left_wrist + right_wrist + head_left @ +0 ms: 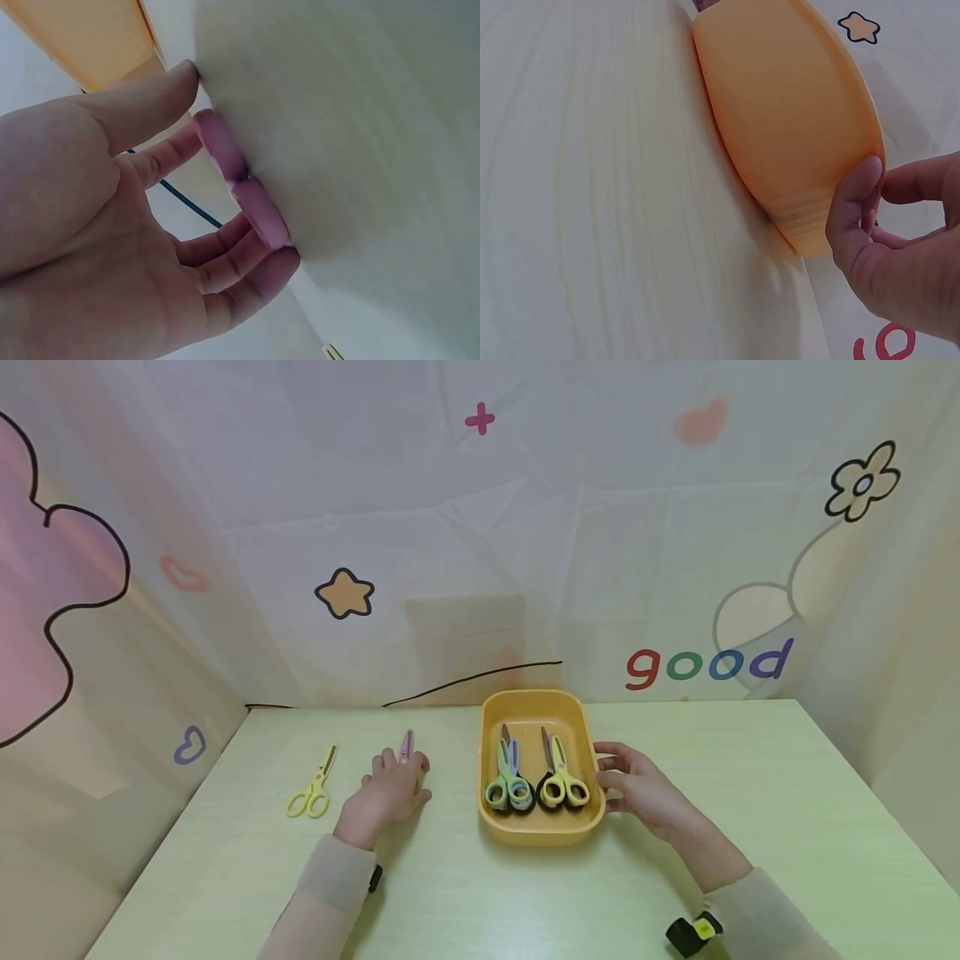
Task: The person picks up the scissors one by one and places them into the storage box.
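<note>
My left hand (386,793) lies over purple scissors (406,747) on the table, whose blades poke out past my fingers. In the left wrist view, bent fingers touch the purple handle loops (259,214), while the thumb stays apart from them, its tip at the tabletop. At the right side of a yellow tray (536,835), my right hand (641,789) touches the outer wall near the rim with thumb and fingertips. Inside the tray lie several scissors, among them green-handled scissors (502,768) at left and yellow-handled scissors (557,768) at right.
Another pair of yellow scissors (313,787) lies on the table left of my left hand. The pale green table (480,902) ends at a printed backdrop (480,552). A black wrist device (690,935) sits by my right sleeve.
</note>
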`<state>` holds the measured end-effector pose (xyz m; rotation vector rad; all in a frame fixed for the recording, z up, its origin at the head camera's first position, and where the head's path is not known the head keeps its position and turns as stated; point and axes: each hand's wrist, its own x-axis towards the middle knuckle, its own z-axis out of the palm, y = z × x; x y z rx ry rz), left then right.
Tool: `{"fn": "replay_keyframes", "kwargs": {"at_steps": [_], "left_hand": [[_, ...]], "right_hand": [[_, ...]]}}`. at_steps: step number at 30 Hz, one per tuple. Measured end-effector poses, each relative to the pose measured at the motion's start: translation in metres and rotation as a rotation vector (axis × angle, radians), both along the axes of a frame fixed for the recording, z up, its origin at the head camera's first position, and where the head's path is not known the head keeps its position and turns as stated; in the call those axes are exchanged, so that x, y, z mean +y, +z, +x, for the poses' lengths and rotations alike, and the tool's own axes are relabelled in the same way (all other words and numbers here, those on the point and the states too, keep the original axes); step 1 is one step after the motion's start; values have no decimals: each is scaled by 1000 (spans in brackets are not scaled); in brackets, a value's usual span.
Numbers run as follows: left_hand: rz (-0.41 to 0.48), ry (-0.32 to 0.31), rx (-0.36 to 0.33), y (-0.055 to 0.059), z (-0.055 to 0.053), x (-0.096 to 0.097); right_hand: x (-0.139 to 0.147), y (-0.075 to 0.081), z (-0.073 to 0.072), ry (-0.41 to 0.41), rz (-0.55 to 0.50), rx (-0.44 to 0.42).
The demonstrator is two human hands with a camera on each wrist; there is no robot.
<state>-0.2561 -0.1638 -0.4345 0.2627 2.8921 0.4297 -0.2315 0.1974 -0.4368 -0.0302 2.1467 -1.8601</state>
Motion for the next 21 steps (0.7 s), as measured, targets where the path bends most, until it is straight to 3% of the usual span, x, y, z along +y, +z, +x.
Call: {"fn": "replay_keyframes", "kwargs": {"at_steps": [10, 21], "left_hand": [[-44, -49, 31, 3, -2, 1], [-68, -60, 63, 1, -7, 0]], "right_hand": [[0, 0, 1, 15, -10, 11], [1, 1, 2, 28, -16, 23]]}}
